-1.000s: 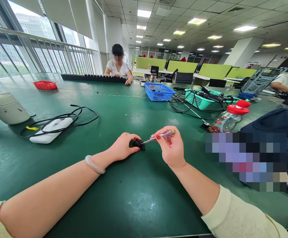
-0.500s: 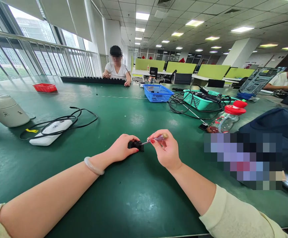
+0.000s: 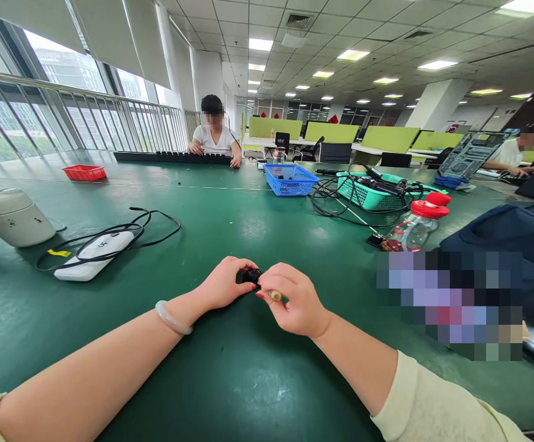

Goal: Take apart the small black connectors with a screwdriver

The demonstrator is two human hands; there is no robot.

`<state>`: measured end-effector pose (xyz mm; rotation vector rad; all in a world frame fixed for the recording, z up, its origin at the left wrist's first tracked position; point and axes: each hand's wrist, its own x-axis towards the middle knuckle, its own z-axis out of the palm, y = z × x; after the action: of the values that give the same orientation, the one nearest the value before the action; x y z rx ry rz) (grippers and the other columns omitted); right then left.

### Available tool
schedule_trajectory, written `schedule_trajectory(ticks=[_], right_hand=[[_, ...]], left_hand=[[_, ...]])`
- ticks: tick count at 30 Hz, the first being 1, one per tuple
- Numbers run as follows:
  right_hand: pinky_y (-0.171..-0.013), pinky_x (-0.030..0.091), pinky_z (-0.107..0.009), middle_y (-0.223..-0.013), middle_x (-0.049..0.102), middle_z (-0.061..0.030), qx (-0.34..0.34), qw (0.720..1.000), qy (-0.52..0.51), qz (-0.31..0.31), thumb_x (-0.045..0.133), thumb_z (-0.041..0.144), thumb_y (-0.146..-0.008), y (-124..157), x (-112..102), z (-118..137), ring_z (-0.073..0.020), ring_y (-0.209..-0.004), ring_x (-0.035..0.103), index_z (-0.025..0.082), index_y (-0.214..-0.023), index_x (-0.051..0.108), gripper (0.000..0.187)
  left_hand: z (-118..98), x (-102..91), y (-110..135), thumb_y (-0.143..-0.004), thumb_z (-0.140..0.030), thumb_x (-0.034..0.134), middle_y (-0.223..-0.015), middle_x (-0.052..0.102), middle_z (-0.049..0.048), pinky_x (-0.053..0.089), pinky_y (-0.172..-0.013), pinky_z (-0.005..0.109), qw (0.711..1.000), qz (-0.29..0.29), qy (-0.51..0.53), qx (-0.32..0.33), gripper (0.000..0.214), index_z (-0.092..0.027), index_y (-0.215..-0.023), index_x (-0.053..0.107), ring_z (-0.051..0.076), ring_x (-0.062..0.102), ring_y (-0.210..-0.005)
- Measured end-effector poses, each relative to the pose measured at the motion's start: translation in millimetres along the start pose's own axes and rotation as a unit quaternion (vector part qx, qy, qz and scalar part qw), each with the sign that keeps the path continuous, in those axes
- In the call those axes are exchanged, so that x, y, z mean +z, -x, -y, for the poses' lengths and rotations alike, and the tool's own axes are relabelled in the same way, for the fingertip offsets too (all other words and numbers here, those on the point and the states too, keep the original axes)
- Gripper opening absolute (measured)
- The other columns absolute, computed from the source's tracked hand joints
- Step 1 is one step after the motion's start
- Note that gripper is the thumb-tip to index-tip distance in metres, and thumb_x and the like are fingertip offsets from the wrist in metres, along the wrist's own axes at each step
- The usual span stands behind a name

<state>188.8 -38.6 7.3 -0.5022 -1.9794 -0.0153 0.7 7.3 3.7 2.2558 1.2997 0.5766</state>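
My left hand (image 3: 225,283) is closed on a small black part (image 3: 251,275), pinning it on the green tabletop (image 3: 202,374). What kind of part it is cannot be made out. In my right hand (image 3: 297,301) is a screwdriver (image 3: 275,296), pinched between thumb and fingers. Its gold-coloured handle end points toward me, while its shaft and tip are hidden behind my fingers. The fingertips of both hands almost meet at the black part.
To the left lie a white power bank (image 3: 96,255) with a black cable and a white jug (image 3: 16,215). Beyond are a red tray (image 3: 84,172), a blue basket (image 3: 291,180) and a green basket (image 3: 371,195). A red-lidded jar (image 3: 414,227) stands right; a person (image 3: 214,135) sits opposite.
My right hand has moved left against the black part and turned, so the screwdriver's handle now points toward me instead of to the right. My left hand keeps its hold.
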Motion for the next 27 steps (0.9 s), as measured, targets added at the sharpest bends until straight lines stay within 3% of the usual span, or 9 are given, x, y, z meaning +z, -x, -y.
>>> schedule_trajectory(ticks=[4, 11, 17, 27], right_hand=[[-0.066, 0.053, -0.025, -0.077, 0.063, -0.0015, -0.067, 0.997, 0.023, 0.037, 0.052, 0.002, -0.078, 1.1, 2.6, 3.1, -0.0141, -0.073, 0.058, 0.023, -0.084, 0.057, 0.023], [-0.069, 0.052, -0.026, -0.078, 0.061, -0.0023, -0.118, 0.987, 0.072, 0.078, 0.048, 0.002, -0.078, 3.7, 4.2, 2.8, -0.0142, -0.074, 0.055, 0.023, -0.083, 0.06, 0.024], [-0.065, 0.049, -0.027, -0.072, 0.053, -0.0008, -0.196, 0.967, 0.106, 0.125, 0.049, 0.003, -0.074, 6.0, 8.4, -0.8, -0.0147, -0.065, 0.049, 0.023, -0.084, 0.059, 0.024], [-0.058, 0.046, -0.026, -0.066, 0.051, -0.0007, -0.229, 0.961, 0.116, 0.105, 0.048, 0.005, -0.077, 0.5, 10.4, 3.1, -0.0141, -0.059, 0.042, 0.021, -0.079, 0.06, 0.02]], left_hand=[[2.4, 0.6, 0.4, -0.076, -0.03, 0.063, -0.112, 0.069, 0.002, 0.047, -0.101, 0.044, 1.0, -0.001, -0.002, 0.003, 0.033, -0.026, -0.108, 0.066, 0.025, 0.055, -0.111], [0.6, -0.4, 1.3, -0.076, -0.029, 0.062, -0.113, 0.069, 0.0024, 0.048, -0.101, 0.045, 1.0, 0.0, -0.002, 0.002, 0.034, -0.026, -0.109, 0.066, 0.026, 0.055, -0.112], [-0.1, -1.0, 0.8, -0.077, -0.026, 0.061, -0.112, 0.07, 0.0014, 0.048, -0.101, 0.043, 1.0, 0.001, -0.011, 0.004, 0.033, -0.027, -0.109, 0.067, 0.025, 0.057, -0.111], [2.3, -0.5, -0.3, -0.077, -0.025, 0.06, -0.114, 0.069, 0.0009, 0.047, -0.102, 0.042, 1.0, 0.008, -0.005, 0.001, 0.035, -0.027, -0.111, 0.065, 0.024, 0.055, -0.112]])
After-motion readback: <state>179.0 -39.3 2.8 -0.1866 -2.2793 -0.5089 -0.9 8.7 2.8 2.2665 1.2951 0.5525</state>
